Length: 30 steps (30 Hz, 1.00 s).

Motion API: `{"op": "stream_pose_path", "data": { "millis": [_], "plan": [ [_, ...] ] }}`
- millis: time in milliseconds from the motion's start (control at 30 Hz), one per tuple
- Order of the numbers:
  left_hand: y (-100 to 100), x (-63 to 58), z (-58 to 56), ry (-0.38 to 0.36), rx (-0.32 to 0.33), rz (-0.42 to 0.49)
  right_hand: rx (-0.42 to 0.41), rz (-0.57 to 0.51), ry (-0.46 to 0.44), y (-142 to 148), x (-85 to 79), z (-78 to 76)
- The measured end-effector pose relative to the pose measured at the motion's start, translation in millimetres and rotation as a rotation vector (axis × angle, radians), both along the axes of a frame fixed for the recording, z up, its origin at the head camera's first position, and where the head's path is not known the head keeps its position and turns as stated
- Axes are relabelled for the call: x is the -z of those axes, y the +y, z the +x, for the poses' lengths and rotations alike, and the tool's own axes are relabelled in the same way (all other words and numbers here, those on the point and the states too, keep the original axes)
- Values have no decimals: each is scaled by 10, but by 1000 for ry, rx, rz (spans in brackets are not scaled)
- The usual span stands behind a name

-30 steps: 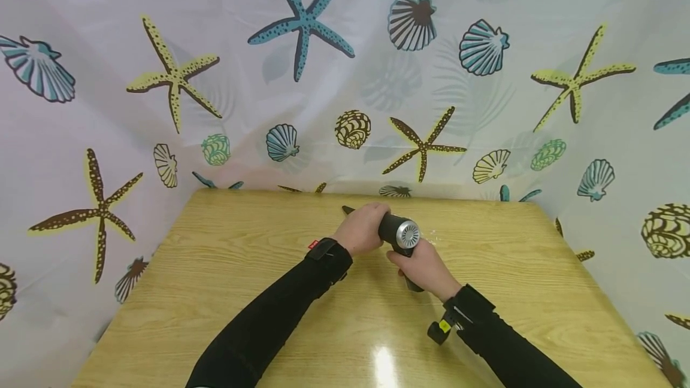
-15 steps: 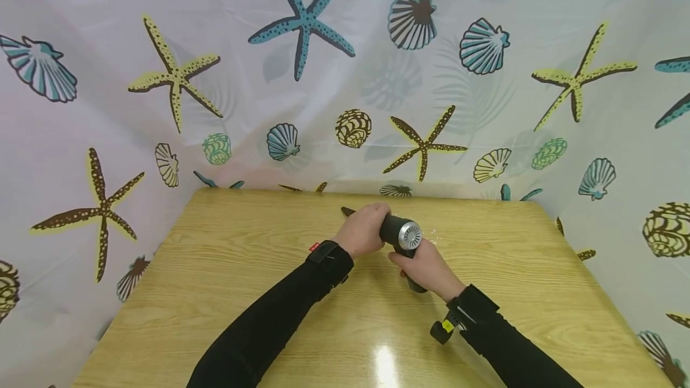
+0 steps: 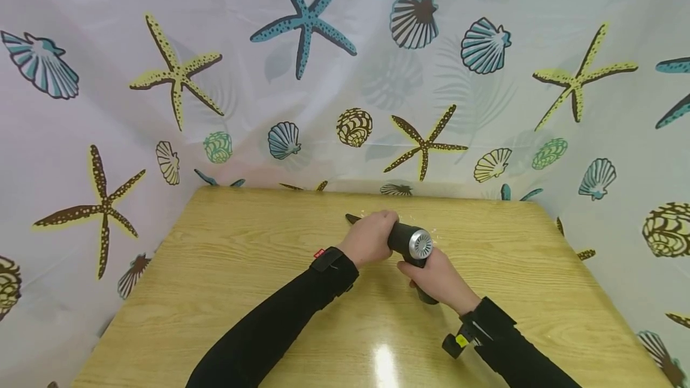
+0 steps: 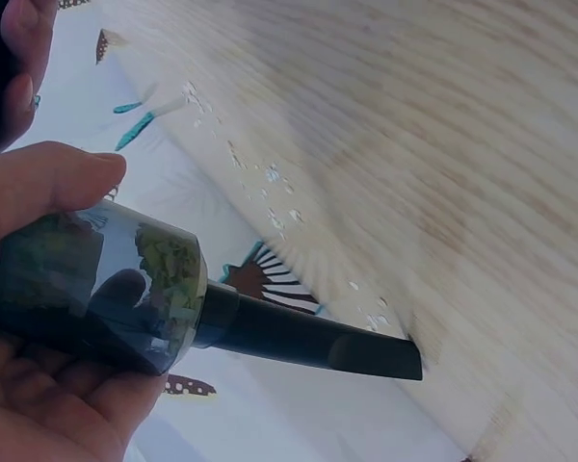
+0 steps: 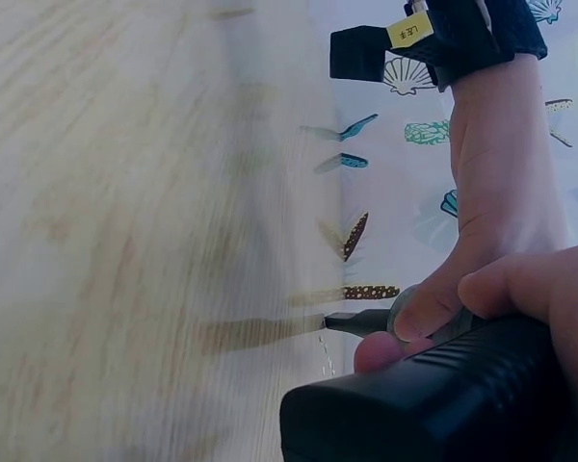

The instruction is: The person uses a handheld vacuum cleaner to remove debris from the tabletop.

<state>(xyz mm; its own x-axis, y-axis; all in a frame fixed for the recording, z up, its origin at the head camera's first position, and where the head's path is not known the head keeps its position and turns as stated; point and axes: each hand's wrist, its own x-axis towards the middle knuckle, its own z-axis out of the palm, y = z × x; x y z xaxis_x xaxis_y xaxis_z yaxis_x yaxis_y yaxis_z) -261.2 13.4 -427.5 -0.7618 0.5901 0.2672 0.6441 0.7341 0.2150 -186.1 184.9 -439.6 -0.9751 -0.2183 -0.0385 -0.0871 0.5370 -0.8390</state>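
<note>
A black handheld vacuum cleaner (image 3: 405,238) with a silver vented end is held in both hands over the wooden table. My left hand (image 3: 372,237) grips its clear dust cup (image 4: 173,269), where greenish scraps show through the wall. My right hand (image 3: 443,280) is wrapped round the handle (image 5: 424,399), which angles down toward me. A flat, slanted crevice nozzle (image 4: 318,337) sticks out past the left hand, its tip right at the tabletop. Small white bits (image 4: 275,178) lie scattered on the wood near the nozzle, partly hidden behind the vacuum in the head view.
The wood-grain table (image 3: 242,292) ends at the back against a white curtain (image 3: 323,94) printed with starfish and shells, which also hangs along both sides. A wrist camera (image 3: 455,345) juts out under the right wrist, close over the table.
Both hands have shifted the vacuum a little to the right and toward me, and the nozzle tip has moved with it. The hold of both hands looks the same.
</note>
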Motion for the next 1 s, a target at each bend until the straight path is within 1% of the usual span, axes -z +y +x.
{"op": "stream_pose_path", "data": {
  "millis": [233, 333, 500, 733, 1000],
  "plan": [
    [73, -28, 89, -21, 28, 14, 24, 11, 6, 61, -34, 125],
    [94, -42, 124, -14, 45, 18, 37, 13, -4, 81, -43, 165],
    [125, -51, 166, -5, 61, 20, 51, 40, 11, 100, -62, 224],
    [174, -47, 175, 15, 82, 20, 85, 43, 13, 124, -67, 265],
    [202, -21, 137, 10, 103, 38, 96, 27, 22, 138, -48, 266]
  ]
}}
